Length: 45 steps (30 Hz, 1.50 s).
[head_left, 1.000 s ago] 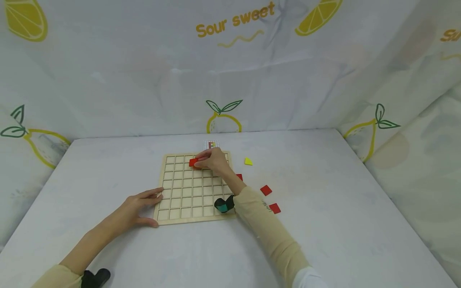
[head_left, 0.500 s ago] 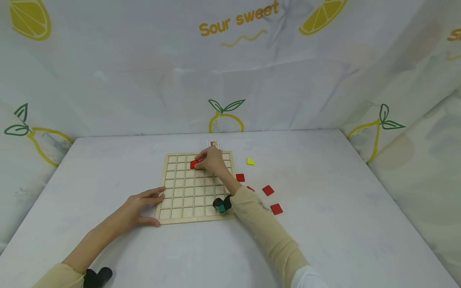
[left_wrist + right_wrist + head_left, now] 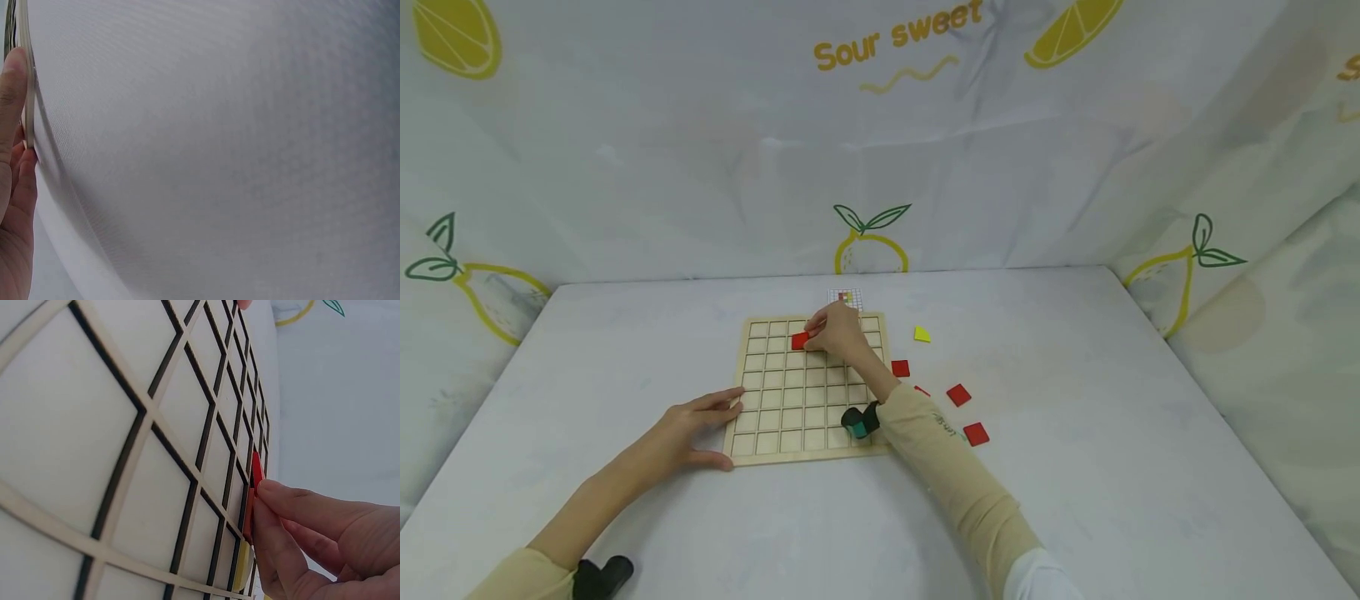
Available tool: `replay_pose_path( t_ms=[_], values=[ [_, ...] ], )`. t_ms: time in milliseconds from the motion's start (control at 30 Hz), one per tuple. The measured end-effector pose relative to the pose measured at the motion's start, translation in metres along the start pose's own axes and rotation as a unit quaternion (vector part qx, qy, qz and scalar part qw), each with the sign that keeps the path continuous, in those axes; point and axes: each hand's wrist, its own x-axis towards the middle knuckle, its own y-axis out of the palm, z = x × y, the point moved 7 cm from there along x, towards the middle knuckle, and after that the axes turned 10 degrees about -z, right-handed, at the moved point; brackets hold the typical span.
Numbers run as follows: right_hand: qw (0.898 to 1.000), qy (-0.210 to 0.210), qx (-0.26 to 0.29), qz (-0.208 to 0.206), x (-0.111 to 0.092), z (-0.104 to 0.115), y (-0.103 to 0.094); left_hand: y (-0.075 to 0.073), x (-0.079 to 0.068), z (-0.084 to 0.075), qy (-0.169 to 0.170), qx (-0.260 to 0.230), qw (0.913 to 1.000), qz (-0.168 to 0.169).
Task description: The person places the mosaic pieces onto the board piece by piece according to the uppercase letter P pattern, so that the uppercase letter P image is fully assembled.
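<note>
A wooden grid board (image 3: 793,400) lies in the middle of the table. My left hand (image 3: 688,429) holds its near left corner, fingers at the left edge and thumb at the front edge. In the left wrist view the thumb (image 3: 14,94) and fingers clasp the board's rim. Over the far rows my right hand (image 3: 838,332) pinches a red square tile (image 3: 799,341) between thumb and fingertips. The right wrist view shows this tile (image 3: 257,470) tilted at a cell. Beside it, partly behind the fingers, another red tile (image 3: 249,515) and a yellow piece (image 3: 241,565) sit in the grid.
Right of the board lie several red tiles (image 3: 958,395), one partly hidden by the right sleeve. A yellow piece (image 3: 922,334) with one curved side lies farther back. Behind the board stands a small printed grid card (image 3: 846,297), partly covered by the hand.
My right hand has shifted the red tile slightly left over the far rows. My left hand stays on the board's corner. The head view has shifted a little.
</note>
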Motion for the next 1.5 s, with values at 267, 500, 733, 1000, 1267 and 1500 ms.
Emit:
replay_pose_path(
  t_ms=[267,500,733,1000,1267,1500],
  values=[
    [1.000,0.016,0.007,0.006,0.000,0.001,0.000,-0.002,0.000,-0.002,-0.001,-0.004,1.0000,-0.001],
    [1.000,0.024,0.014,0.009,0.000,0.002,0.003,-0.002,-0.001,-0.001,0.007,0.004,0.9999,-0.008],
    [1.000,0.008,0.011,0.013,0.001,0.003,0.003,-0.001,-0.001,-0.001,0.006,-0.004,1.0000,-0.002],
    [0.998,0.013,0.056,0.014,0.005,-0.005,-0.003,-0.002,-0.001,-0.001,0.000,-0.011,0.9999,-0.002],
    [0.994,0.042,0.096,0.031,0.002,-0.015,-0.020,0.001,0.000,0.001,-0.018,-0.004,0.9997,0.015],
    [0.970,0.100,0.212,0.064,-0.002,-0.029,-0.031,-0.002,-0.001,-0.001,-0.001,-0.005,1.0000,-0.002]
  ],
)
